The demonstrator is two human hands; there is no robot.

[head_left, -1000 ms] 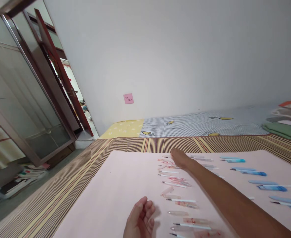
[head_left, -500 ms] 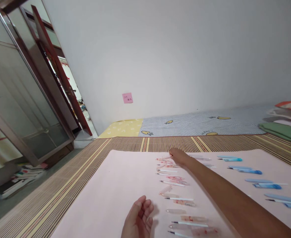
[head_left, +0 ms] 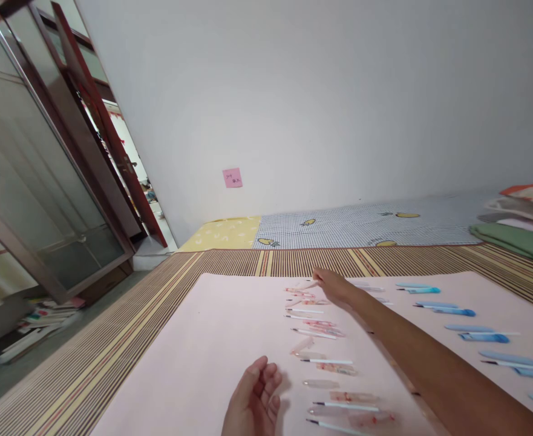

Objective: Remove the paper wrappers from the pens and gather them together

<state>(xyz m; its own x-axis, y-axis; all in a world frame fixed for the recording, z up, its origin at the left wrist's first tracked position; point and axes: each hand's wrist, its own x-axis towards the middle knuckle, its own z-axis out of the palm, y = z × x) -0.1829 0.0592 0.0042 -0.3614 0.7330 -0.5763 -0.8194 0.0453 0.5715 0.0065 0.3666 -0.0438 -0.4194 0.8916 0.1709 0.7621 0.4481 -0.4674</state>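
We see soft, even light, a faint shadow beside the left hand (head_left: 253, 396), and blurry books (head_left: 43, 327) at left.

One left hand (head_left: 253, 396), one right hand (head_left: 332, 286), one pink sheet (head_left: 170, 369), one striped mat (head_left: 103, 339) and one pink sticky note (head_left: 232, 177) can be counted. Blue pen parts (head_left: 454, 312) make five groups, the fifth cut off at the edge of view, and at least six white pen refills (head_left: 327, 361) lie among the pink-tinted pen parts (head_left: 353, 397). Those overlap too much for an exact count, while the checked cloth (head_left: 348, 224) shows four yellow fruit prints (head_left: 407, 215).
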